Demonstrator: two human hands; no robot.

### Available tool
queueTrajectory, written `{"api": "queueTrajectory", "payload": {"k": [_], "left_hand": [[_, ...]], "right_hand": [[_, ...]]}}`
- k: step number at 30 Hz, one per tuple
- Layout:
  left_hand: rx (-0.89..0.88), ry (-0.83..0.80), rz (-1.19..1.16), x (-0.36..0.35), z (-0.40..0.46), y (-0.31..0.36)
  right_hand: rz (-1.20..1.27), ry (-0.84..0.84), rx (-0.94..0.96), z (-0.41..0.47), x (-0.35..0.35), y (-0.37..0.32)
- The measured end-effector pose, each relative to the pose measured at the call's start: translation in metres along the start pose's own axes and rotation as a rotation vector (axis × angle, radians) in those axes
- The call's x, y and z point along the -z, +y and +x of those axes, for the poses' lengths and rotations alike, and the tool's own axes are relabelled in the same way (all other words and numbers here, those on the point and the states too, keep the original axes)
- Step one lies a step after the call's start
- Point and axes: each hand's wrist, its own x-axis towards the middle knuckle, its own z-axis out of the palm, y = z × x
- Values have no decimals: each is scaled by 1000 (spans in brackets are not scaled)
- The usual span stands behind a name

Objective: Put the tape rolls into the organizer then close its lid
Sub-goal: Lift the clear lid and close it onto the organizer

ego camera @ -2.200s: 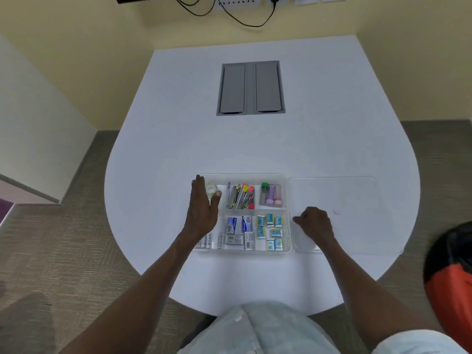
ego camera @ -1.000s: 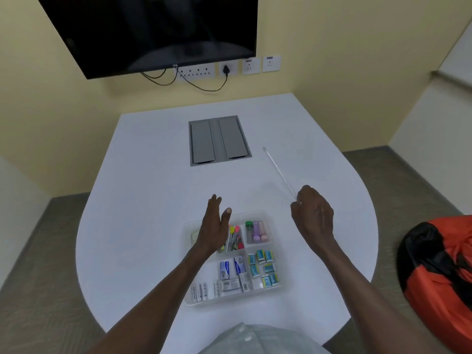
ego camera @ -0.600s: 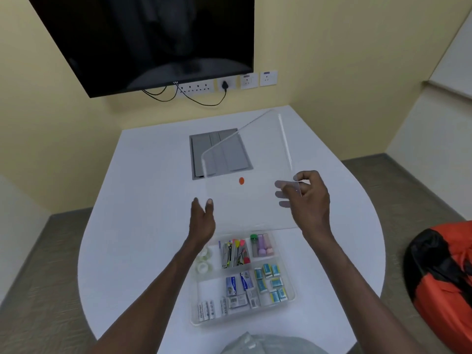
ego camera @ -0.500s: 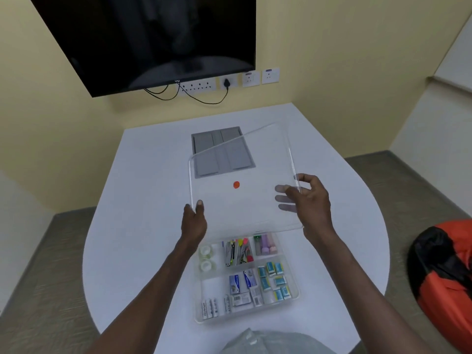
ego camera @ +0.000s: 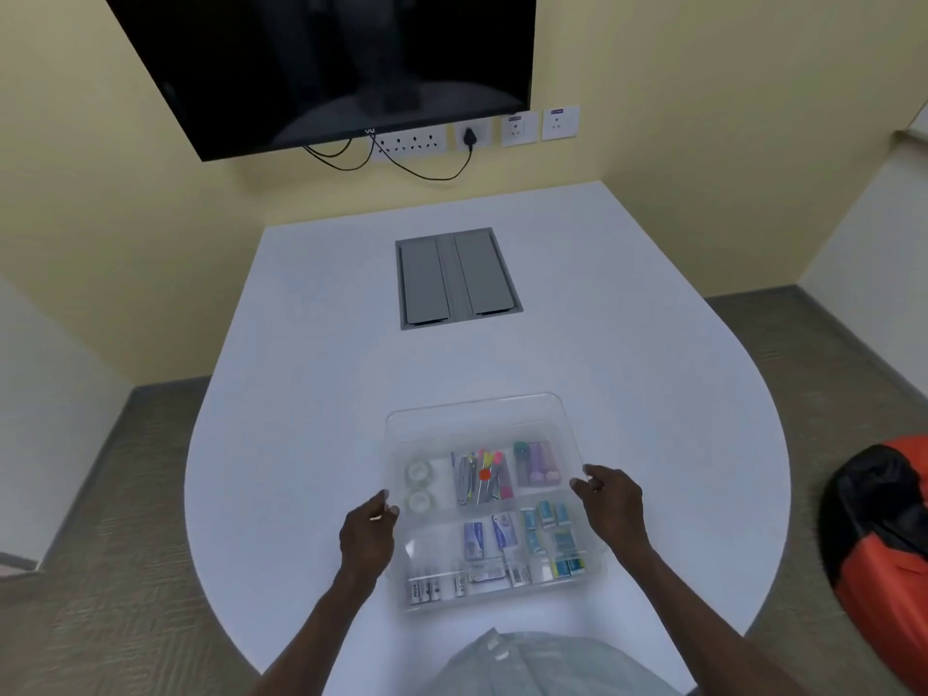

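A clear plastic organizer sits near the front edge of the white table. Two clear tape rolls lie in its left compartment, one behind the other. A transparent lid with a small red dot hovers low over the organizer, shifted a little toward the far side. My left hand pinches the lid's left edge. The lid's right edge is held by my right hand. Pens, small tubes, boxes and batteries show through the lid.
The white table has a grey cable hatch at its middle. A black screen and wall sockets hang on the yellow wall beyond. An orange and black bag lies on the floor to the right.
The lid, held tilted up in the air half a second ago, has come down almost flat over the organizer. Both hands dropped with it toward the organizer's sides.
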Motion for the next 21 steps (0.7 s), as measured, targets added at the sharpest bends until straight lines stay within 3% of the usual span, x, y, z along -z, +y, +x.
{"api": "queueTrajectory", "payload": {"k": [9,21], "left_hand": [[-40,-2,316,-8,-14,-19],[-4,-42,267,-5,-14,-26]], "right_hand": [[-150,-119,-74,-7,-11,28],[-393,-142,7,-17,-10,19]]}}
